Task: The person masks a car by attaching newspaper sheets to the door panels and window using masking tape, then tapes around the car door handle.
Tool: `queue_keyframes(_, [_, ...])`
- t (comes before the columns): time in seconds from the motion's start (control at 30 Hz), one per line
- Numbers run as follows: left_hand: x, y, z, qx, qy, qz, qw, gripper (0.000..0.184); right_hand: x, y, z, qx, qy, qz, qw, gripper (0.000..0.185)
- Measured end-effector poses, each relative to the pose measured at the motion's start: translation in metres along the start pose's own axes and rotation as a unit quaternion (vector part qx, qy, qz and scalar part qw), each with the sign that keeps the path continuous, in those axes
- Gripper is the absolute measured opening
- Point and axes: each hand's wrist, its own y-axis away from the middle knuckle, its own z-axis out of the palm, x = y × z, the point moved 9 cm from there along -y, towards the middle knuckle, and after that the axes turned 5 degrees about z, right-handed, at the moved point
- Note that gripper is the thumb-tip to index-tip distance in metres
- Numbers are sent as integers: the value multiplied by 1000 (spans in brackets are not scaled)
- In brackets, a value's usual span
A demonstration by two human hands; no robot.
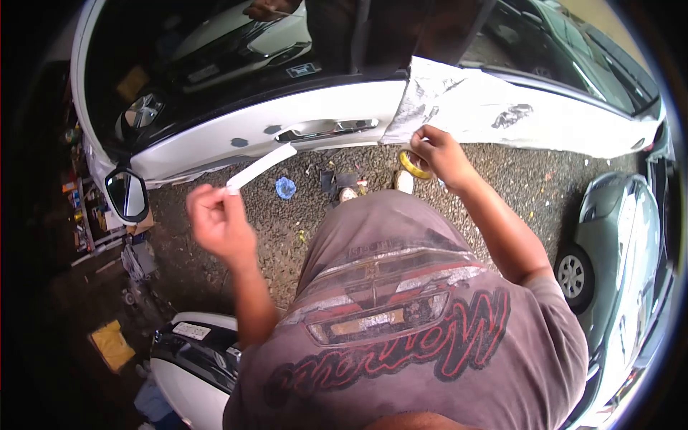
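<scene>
A short white strip of tape (261,167) is pinched between the thumb and fingers of my left hand (221,218), its free end pointing up toward the door handle (326,130). My right hand (446,159) is closed with a roll of yellow tape (415,165) hanging at its fingers. Those fingertips are beside the lower corner of a crumpled whitish masking sheet (430,89) on the side of a white car (337,102). Whether they touch the sheet, I cannot tell. Dark grey patches (239,142) mark the door left of the handle.
A side mirror (127,195) sticks out at left. Crumpled blue plastic (285,188) lies on the gravel ground (272,229) near my shoes. Another car (620,251) stands at right, and a white car part with a plate (192,330) is behind me at left. Clutter lines the left side.
</scene>
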Motion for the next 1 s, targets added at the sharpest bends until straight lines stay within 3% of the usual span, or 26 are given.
queue_keyframes(0.13, [1, -21, -9, -72, -31, 4, 997, 16, -66, 31, 13, -85, 34, -37, 995, 9])
queue_keyframes(0.23, [-11, -20, -17, -26, -6, -21, 999, 16, -128, 50, 32, -31, 136, -256, 957, 27])
queue_keyframes(0.4, [-23, 2, -23, -1, 14, -49, 999, 16, -185, 73, 68, 0, 215, -376, 902, 44])
queue_keyframes(0.47, [-23, 2, -26, -14, -58, -49, 997, 13, -215, 82, 78, 38, 255, -455, 852, 59])
queue_keyframes(0.5, [-30, 2, -32, -10, -57, -28, 998, 13, -241, 98, 84, 96, 325, -522, 783, 77])
queue_keyframes(0.53, [-36, 4, -38, -5, -53, -4, 999, 13, -266, 103, 84, 112, 331, -549, 759, 77])
queue_keyframes(0.6, [-46, 5, -48, 11, -19, -47, 999, 15, -305, 111, 90, 103, 393, -570, 714, 90])
queue_keyframes(0.73, [-56, 8, -63, 30, 4, -60, 998, 15, -435, 162, 65, 265, 356, -696, 564, 60])
queue_keyframes(0.87, [-61, 9, -68, 40, 24, -70, 996, 15, -552, 163, 52, 395, 454, -708, 370, 38])
queue_keyframes(0.93, [-64, 9, -68, 43, 32, -65, 996, 15, -598, 166, 43, 345, 396, -744, 413, 21])
queue_keyframes(0.97, [-66, 10, -65, 40, 47, -73, 995, 15, -611, 156, 39, 346, 399, -743, 411, 21])
queue_keyframes(1.0, [-67, 12, -62, 37, 62, -82, 994, 15, -626, 126, 25, 328, 412, -685, 503, 26])
